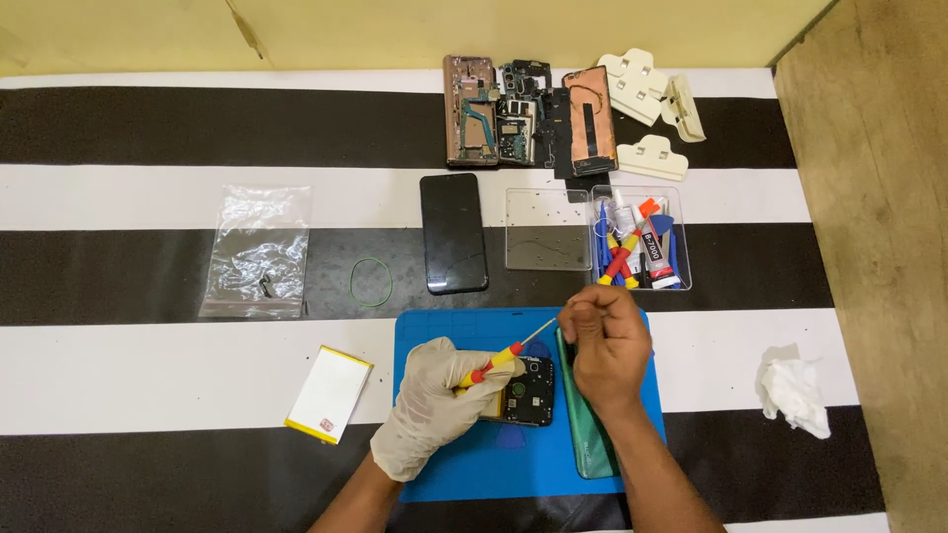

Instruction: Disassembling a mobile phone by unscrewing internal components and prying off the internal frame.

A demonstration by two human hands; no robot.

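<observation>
My gloved left hand [434, 400] is closed around a red-and-yellow screwdriver [494, 363], angled over the opened phone [528, 393] on the blue mat [464, 464]. My bare right hand [607, 345] pinches its fingertips together just above; what they grip is too small to tell.

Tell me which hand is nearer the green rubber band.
Left. The gloved left hand sits just below-right of the green rubber band; the bare right hand is farther right.

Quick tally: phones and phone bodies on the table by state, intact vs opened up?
Intact dark phone: 1
Opened phone under the left hand and right hand: 1
Teal back cover: 1
Dismantled phone parts at top: 1 cluster
Total: 4
</observation>
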